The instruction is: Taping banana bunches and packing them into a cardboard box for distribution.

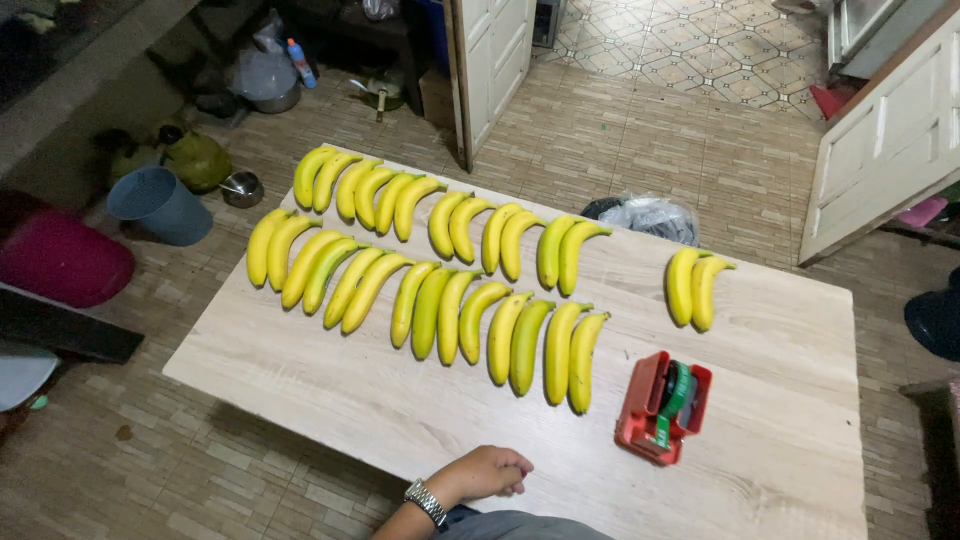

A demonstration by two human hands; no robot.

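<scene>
While the left hand [487, 471] sits loosely curled on the near edge of the worktop [330, 390], holding nothing, two rows of bananas [430, 270] lie beyond it. A red tape dispenser [662, 406] is off right; right hand's out of sight.

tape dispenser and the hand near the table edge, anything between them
Nothing: in the head view, only bare light wood table lies between the red tape dispenser and the left hand. The bananas lie farther back.
</scene>
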